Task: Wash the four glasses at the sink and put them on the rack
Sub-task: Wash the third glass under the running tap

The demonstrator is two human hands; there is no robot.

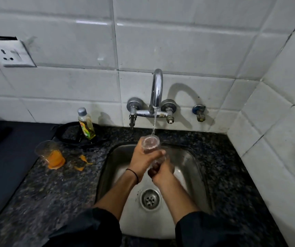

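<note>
Curling round the upper part of a clear glass (151,143), just below its rim, your left fingers (158,154) grip it firmly. Your right fingers (163,164) are closed round the lower part of the same glass, near its base. So your left hand (142,157) and your right hand (161,172) hold it together, one hand touching the other. You wear a thin black band (134,174) on the left wrist, and dark sleeves cover both forearms.

You hold the glass above the steel sink (194,168), tilted with its mouth up and away from you. A thin stream of water (154,122) falls from the chrome tap (156,90) into that mouth. The round drain (150,198) lies below your wrists.

On the speckled stone counter (53,186), well apart to your left, a second clear glass (45,148) stands. An orange ribbed thing (55,158) is at its foot; whether it is inside or beside, I cannot tell. Small orange pieces (83,159) lie near it. Behind, a bottle of yellow liquid (86,124) stands on a black tray (67,133) by the tiled wall. A white socket (11,54) is on the wall at the far left.
</note>
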